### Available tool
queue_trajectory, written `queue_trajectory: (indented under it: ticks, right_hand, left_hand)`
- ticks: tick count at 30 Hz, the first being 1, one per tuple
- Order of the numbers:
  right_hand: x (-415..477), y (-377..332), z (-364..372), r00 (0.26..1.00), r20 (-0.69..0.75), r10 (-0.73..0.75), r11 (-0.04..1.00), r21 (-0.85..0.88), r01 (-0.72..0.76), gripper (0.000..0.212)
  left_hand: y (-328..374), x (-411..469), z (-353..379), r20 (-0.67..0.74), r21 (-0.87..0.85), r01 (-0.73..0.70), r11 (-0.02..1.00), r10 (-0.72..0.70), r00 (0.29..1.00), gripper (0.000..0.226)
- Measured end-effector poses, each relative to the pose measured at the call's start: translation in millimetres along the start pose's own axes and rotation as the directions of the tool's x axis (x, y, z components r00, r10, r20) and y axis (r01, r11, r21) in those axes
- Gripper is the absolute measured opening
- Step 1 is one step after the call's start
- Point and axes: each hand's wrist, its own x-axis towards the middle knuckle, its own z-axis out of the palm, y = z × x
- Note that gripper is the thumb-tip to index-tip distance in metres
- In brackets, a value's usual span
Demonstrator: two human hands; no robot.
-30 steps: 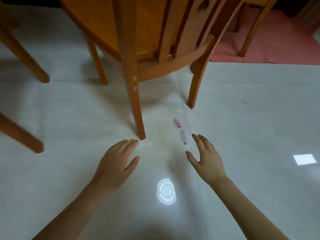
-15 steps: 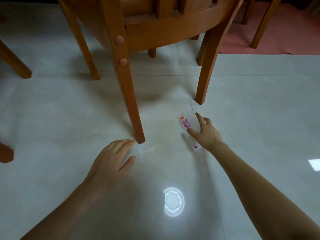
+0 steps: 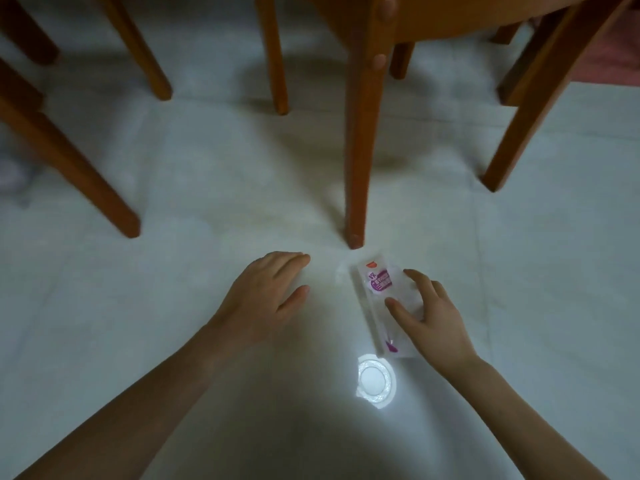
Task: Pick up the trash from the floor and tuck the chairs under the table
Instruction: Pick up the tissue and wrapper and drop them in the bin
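Right at the foot of the near chair leg (image 3: 356, 161), spotting a clear plastic wrapper (image 3: 375, 282) with pink-purple print, long side running from that foot back toward the camera. Pinched by the right hand (image 3: 436, 327) along its right edge: thumb (image 3: 401, 311) laid across the top, index finger (image 3: 420, 282) stretched over the far side, other fingers tucked behind and mostly hidden. Not a tight fist, more of a loose half-open pinch. Can't tell whether lifted off the floor (image 3: 173, 271) or lying flat on it, honestly too blurry there.

Over to the left of the same leg, just short of its foot, got the left hand (image 3: 266, 299) palm down, fingers straight-ish and kept together, thumb sticking out a bit to the side. Holding nothing. Hovering over or resting on the tile, can't say which. Apart from the wrapper, with a strip of tile between.

Closer to the camera than the leg's foot, just past the wrapper's near end: round bright lamp reflection (image 3: 375, 381) on the glossy tile. Behind and to either side of the leg: more wooden legs (image 3: 519, 126), same orange-brown wood, plus a seat frame (image 3: 450, 19) up top, and two round plugs on the leg itself. Far right of the leg, up in the corner, a sliver of red rug (image 3: 620, 46).
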Motion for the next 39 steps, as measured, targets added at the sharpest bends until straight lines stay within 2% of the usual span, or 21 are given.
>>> queue_trajectory:
  ticks: [4,8,12,18,24,29,33,36,39]
  right_hand:
    - [6.1,-52.7,22.8,0.979,0.122,-0.166,0.986,0.012,0.166,0.050]
    - [18.9,-113.3,43.7,0.921,0.203,-0.331,0.941,0.003,0.338,0.052]
    - [25.8,-173.6,68.1,0.851,0.257,-0.458,0.882,0.013,0.471,0.054]
    - [27.2,-245.4,121.7,0.757,0.369,-0.539,0.820,0.026,0.571,0.051]
    - [19.9,-281.4,189.2,0.758,0.407,-0.509,0.852,0.110,0.513,0.062]
    - [20.6,-306.9,237.5,0.759,0.465,-0.457,0.884,0.145,0.444,0.065]
    - [15.7,-324.3,268.6,0.743,0.509,-0.435,0.896,0.160,0.414,0.064]
    - [8.5,-329.5,283.0,0.725,0.550,-0.414,0.902,0.142,0.407,0.075]
    - [8.4,-326.5,294.4,0.734,0.561,-0.384,0.917,0.137,0.375,0.073]
  left_hand:
    - [-22.3,-39.2,-18.9,-0.074,-0.012,0.078,0.997,-0.079,0.994,0.052]
    - [-50.2,-90.6,-35.6,-0.185,-0.023,0.183,0.983,-0.184,0.965,0.048]
    - [-75.9,-141.0,-49.8,-0.285,-0.053,0.310,0.949,-0.312,0.906,0.049]
    - [-132.3,-203.7,-59.5,-0.407,-0.060,0.481,0.875,-0.461,0.788,0.049]
    - [-213.8,-257.0,-58.7,-0.452,-0.113,0.670,0.734,-0.638,0.623,0.049]
    - [-289.8,-284.2,-52.5,-0.383,-0.203,0.821,0.533,-0.815,0.434,0.062]
    - [-334.3,-297.8,-40.8,-0.298,-0.263,0.890,0.373,-0.908,0.293,0.069]
    - [-356.5,-303.3,-33.2,-0.236,-0.258,0.914,0.312,-0.938,0.254,0.067]
    - [-363.0,-299.0,-25.8,-0.234,-0.165,0.934,0.318,-0.932,0.276,0.059]
